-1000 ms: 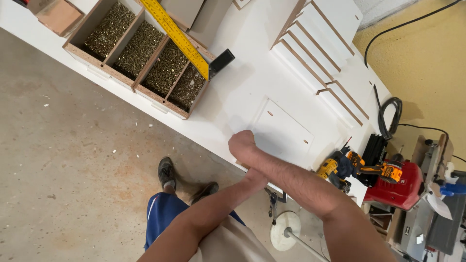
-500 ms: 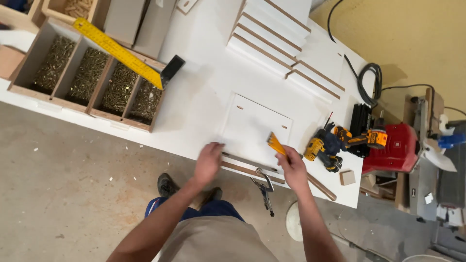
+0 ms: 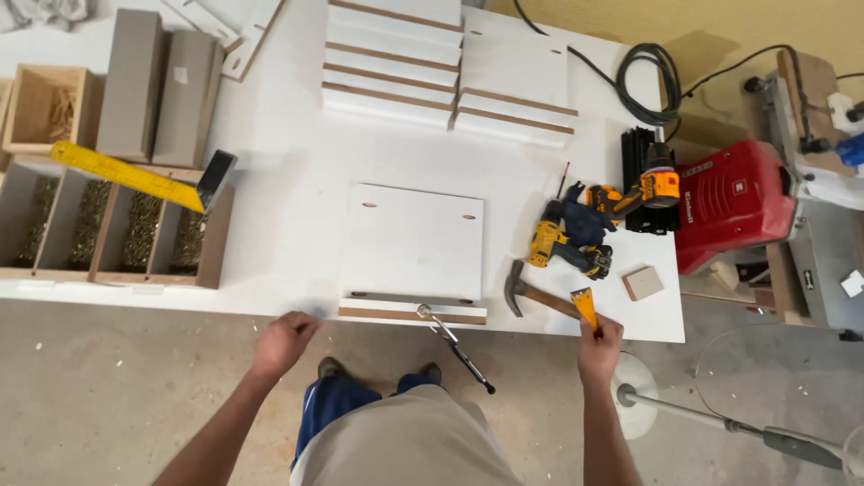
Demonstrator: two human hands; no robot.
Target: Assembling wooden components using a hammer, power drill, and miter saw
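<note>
A square white panel (image 3: 414,236) with drilled holes lies flat near the front of the white worktable (image 3: 279,270). A narrow white strip with a brown edge (image 3: 412,313) lies along its near side. My left hand (image 3: 283,342) is at the table's front edge, left of the strip, fingers loosely curled and holding nothing. My right hand (image 3: 599,347) is at the front edge further right and grips a yellow-handled scraper (image 3: 585,308). A hammer (image 3: 533,293) lies just left of that hand. A black-handled metal tool (image 3: 455,346) sticks out over the edge below the strip.
Two yellow cordless drills (image 3: 576,241) lie right of the panel, with a small wooden block (image 3: 643,283) nearby. Stacked white boards (image 3: 396,63) sit at the back. A wooden tray of screws (image 3: 108,232) with a yellow square (image 3: 126,175) across it is at the left. A red machine (image 3: 731,203) stands beyond the right end.
Both hands have drawn back from the strip to the table's front edge and moved apart. My right hand still holds the yellow scraper. The view has shifted left.
</note>
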